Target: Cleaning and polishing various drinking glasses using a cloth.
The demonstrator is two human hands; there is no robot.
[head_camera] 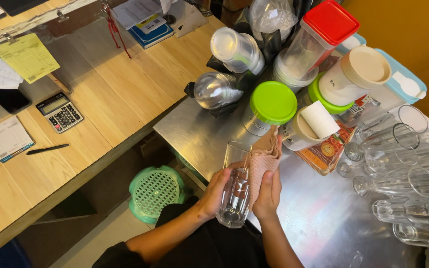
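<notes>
Broadly, two surfaces are seen from above: a wooden table [125, 94] on the left and a steel table [319, 218] on the right. On the steel one a crowd of plastic containers [294, 64] is stacked at the far edge — one with a red lid [332, 21], one with a green lid [273, 102] — and stemmed glasses [403, 173] are laid on their sides at the right. A green stool [154, 191] is set on the floor between the tables. On the wood lie a calculator [59, 111], a yellow sheet [26, 57] and a pen [47, 148]. Over the steel table's near edge a clear tumbler [234, 191] is held upright (rim uppermost): the left hand [215, 192] is wrapped around its side, while the right hand [268, 193] is closed on a brownish cloth [263, 156] — pressed against the glass.
</notes>
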